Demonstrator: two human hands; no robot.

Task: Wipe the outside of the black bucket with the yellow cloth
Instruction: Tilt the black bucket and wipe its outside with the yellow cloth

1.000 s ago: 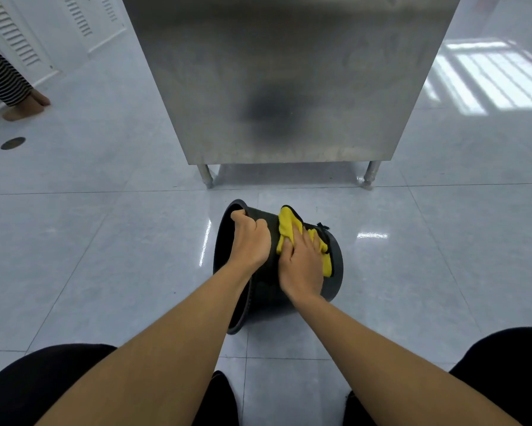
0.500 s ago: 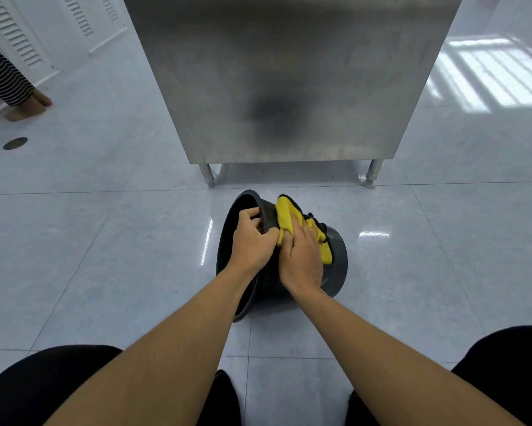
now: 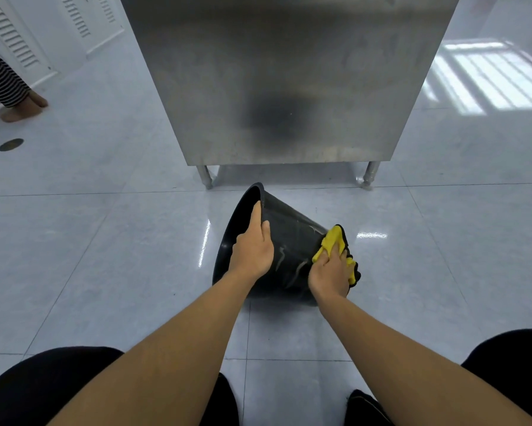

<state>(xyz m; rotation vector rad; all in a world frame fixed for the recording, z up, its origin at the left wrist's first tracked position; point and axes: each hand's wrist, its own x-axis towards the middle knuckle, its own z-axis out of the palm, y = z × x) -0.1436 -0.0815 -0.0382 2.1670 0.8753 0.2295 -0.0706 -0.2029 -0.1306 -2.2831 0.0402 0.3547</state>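
Two hands on tapered, smear-streaked black bucket (image 3: 292, 241); crumpled yellow cloth (image 3: 330, 242) against it.

A glossy pale grey tiled floor (image 3: 105, 241) reflects barred window light at the right. A brushed stainless-steel cabinet (image 3: 289, 81) stands on short metal legs (image 3: 369, 175). White louvred doors (image 3: 28, 32) line the left wall.

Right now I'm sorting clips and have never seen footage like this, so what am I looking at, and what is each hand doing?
This is one view, from a camera worn on a person's head, looking down at their own bare arms. A black plastic bucket lies tipped on its side on the glossy tiled floor, before a steel cabinet. The left hand has its grip on the rim. The right hand presses a yellow cloth against the bucket's base end.
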